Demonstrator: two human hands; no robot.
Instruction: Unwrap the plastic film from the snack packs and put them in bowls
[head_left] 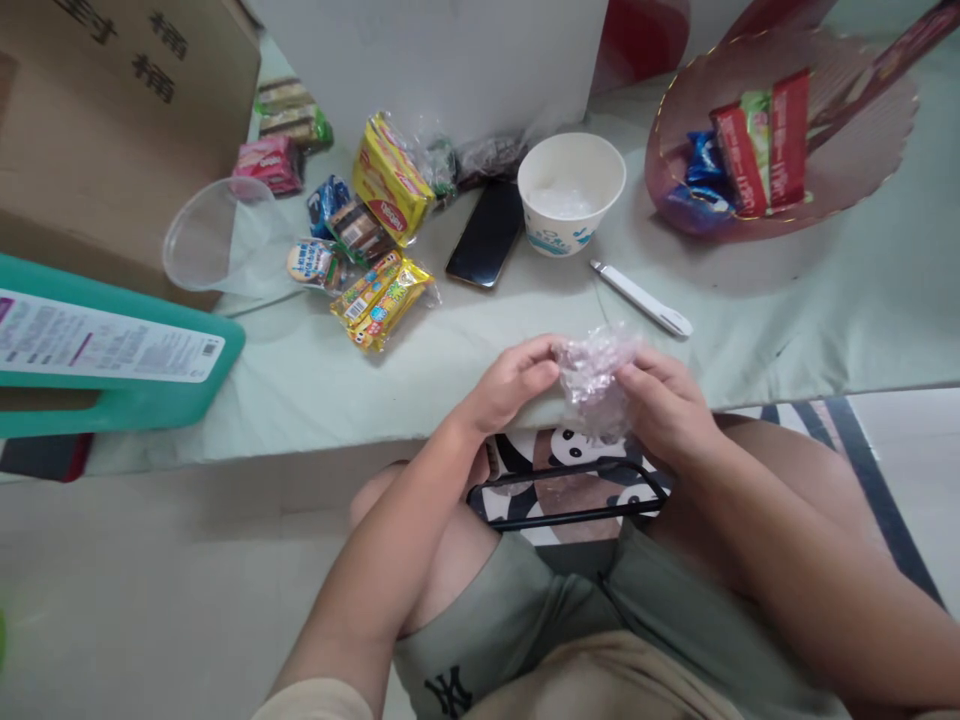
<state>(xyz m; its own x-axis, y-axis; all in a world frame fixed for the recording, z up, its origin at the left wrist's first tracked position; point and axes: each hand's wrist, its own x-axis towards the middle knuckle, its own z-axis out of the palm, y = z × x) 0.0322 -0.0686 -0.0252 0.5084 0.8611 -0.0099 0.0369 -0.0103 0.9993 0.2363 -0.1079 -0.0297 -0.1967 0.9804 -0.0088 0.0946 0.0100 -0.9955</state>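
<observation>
Left hand [517, 380]: thumb and fingers pinching the left edge of a crumpled, clear, shiny plastic wrapper [596, 375]. Right hand [671, 405]: thumb and fingers gripping the same wrapper's right side. Wrapper sits between the two hands, over the near edge of the pale green cloth-covered table [300, 395]. Can't tell if anything is inside it.

Just beyond the right hand: slim white tool with a narrow dark tip [645, 300], lying at a slant. Straight ahead, between the hands' lines: round white paper bowl with blue print [559, 238], clear plastic in it. Beyond the left hand: black flat smartphone [486, 240], near the bowl.

Left of the left hand: yellow printed snack packets [386, 305]; farther out, a bigger yellow-and-red snack pack [390, 180]. Well off to the right hand's far right: pink translucent scalloped bowl [855, 165] holding red foil packets [790, 140].
</observation>
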